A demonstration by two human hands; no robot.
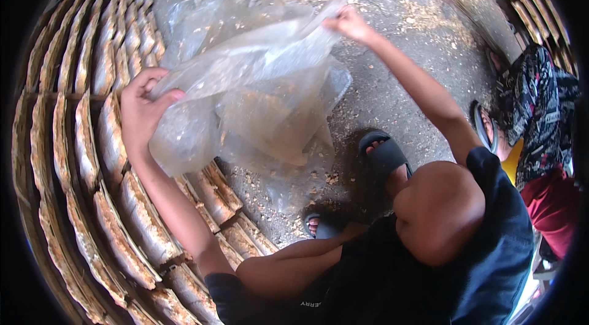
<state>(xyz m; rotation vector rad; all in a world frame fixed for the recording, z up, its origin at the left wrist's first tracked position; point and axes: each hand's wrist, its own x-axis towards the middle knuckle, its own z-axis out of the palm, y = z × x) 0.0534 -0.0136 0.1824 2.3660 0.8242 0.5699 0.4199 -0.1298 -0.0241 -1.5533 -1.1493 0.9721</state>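
Observation:
A clear plastic sheet (245, 58), possibly a large bag, is stretched between my two raised hands above the floor. My left hand (147, 101) grips its near left edge, the fingers and thumb closed over the film. Farther off and to the right, my right hand (350, 23) pinches the opposite edge. The film hangs in loose folds, and a brownish tint shows through its lower part. More crumpled clear plastic (202, 15) lies on the floor behind it, blurred in places.
Rows of trough-like strips (113, 135) with crusty white and orange-brown material stand along the left. Similar rows (527, 6) are at the far right. Pale crumbs litter the grey floor (399, 80). A person in dark patterned trousers (540, 110) is close on my right.

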